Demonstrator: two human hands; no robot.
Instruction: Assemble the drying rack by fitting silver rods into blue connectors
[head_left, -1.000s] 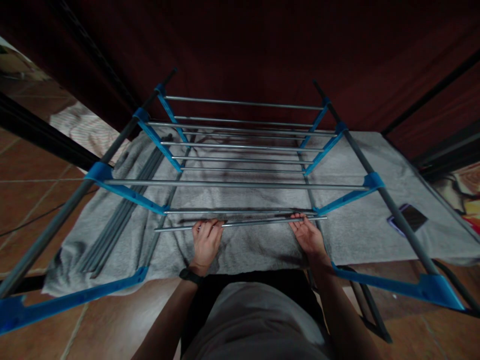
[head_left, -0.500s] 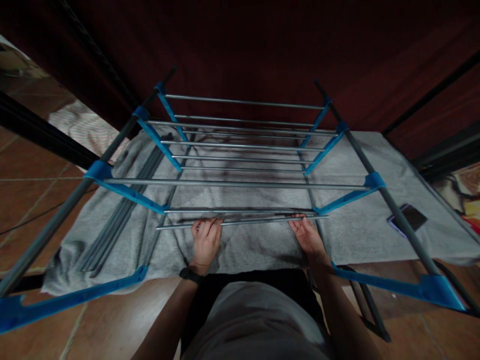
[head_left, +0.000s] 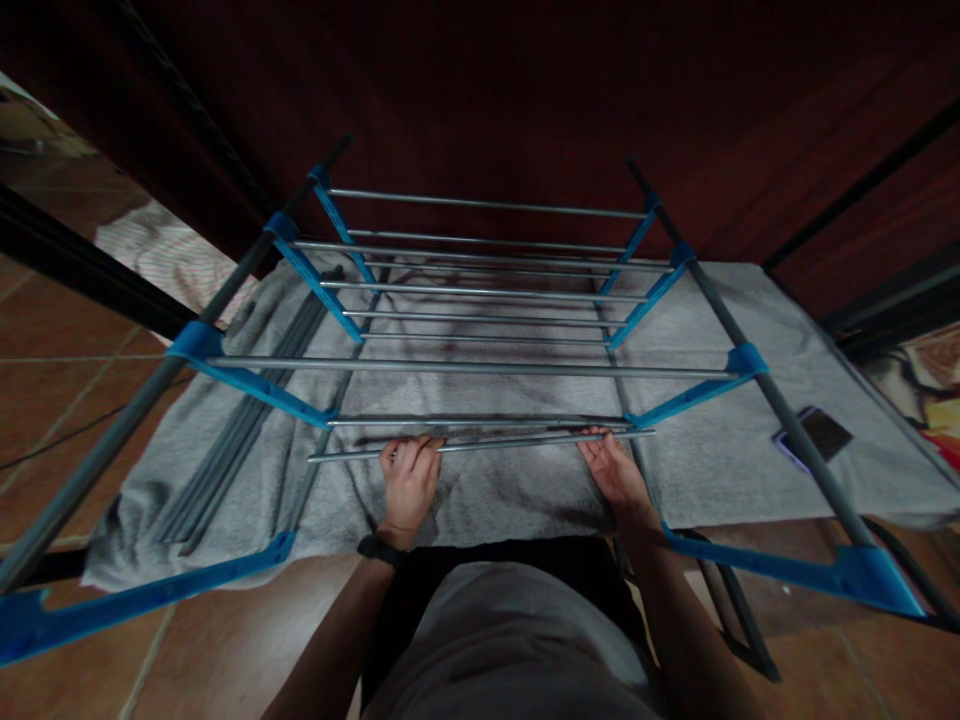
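Note:
A thin grey metal rod (head_left: pixel 510 443) lies across both my hands, just in front of the rack. My left hand (head_left: pixel 411 472) is wrapped over it left of the middle. Toward its other end my right hand (head_left: pixel 611 468) holds it with the fingers beneath, palm turned up. The rack has grey tube uprights (head_left: pixel 731 315), blue plastic brackets (head_left: pixel 679 400) and several crossbars (head_left: pixel 480 369) spanning them. Another crossbar (head_left: pixel 480 422) sits close behind the held rod. Both of the rod's ends are free of the brackets, the left end slightly lower in view.
Several loose grey tubes (head_left: pixel 240 420) lie in a bundle on the grey blanket (head_left: pixel 495 500) at left. A phone (head_left: pixel 821 434) rests on the blanket at right, behind an upright. Dark red fabric (head_left: pixel 487 90) hangs at the back. Tiled floor (head_left: pixel 247 640) shows below.
The held rod has shifted very slightly to the left, its left end dipping a little. Both hands keep their grip, and the rack stays as it was.

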